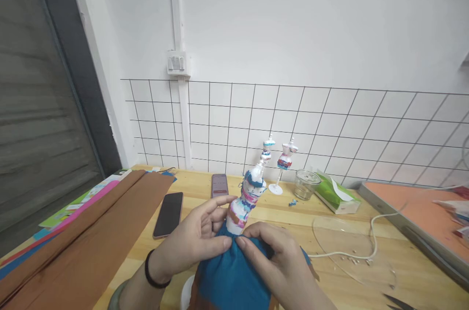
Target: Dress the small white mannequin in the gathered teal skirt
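A small white mannequin torso streaked with pink and blue stands in front of me, with teal crepe paper gathered round its waist like a skirt. My left hand, with a black band on the wrist, pinches the teal paper against the torso's left side. My right hand presses the paper at the front of the waist with thumb and fingers closed on it.
Two more small mannequins on stands stand by the tiled wall, next to a glass cup and a green tissue pack. Two phones lie on the wooden table. Brown paper sheets lie left; a white cable and an orange board lie right.
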{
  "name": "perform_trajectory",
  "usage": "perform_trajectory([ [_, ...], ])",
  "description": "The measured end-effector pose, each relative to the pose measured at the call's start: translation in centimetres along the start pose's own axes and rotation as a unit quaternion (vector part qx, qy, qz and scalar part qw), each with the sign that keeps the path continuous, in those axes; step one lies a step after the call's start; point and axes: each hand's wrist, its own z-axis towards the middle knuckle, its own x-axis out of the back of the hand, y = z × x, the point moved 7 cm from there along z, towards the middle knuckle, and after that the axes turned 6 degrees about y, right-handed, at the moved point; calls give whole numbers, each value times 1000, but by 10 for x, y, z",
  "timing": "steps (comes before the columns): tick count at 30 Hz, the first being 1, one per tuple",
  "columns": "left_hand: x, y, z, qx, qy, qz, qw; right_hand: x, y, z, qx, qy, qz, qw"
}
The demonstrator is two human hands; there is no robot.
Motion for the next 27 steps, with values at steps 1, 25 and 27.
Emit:
perform_trajectory([
  [1,0,0,0,0,0,2,1000,0,0,0,-2,0,3,1000],
  [25,42,-12,5,65,258,4,964,-11,-54,-20,345,42,-206,915],
  [27,43,-13,4,69,268,11,961,-18,-55,-22,363,70,-227,901],
])
